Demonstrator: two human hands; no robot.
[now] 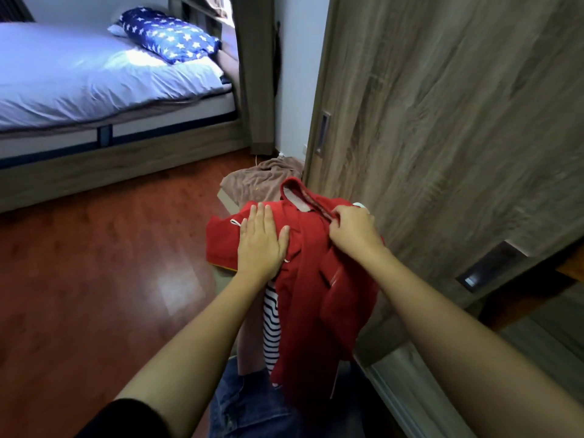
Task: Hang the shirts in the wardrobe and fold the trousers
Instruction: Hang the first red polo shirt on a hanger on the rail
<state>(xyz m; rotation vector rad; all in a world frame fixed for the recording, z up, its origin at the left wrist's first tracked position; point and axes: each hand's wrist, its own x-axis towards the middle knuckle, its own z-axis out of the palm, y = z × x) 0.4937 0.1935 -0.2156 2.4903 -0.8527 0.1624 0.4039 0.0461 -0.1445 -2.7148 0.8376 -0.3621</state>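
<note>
Here, one red shirt [311,273] (left hand [260,240], right hand [354,230])

Bedroom corner with a bed by the curtain

A bed [94,86] with a pale, rumpled sheet is sitting at the upper left on a wooden frame [120,167], and a blue pillow [167,36] with white stars is lying at its head. The glossy reddish-brown floor [88,279] is catching a patch of light, and a grey-brown curtain [254,74] is hanging down to it beside a pale wall [295,90].
</note>
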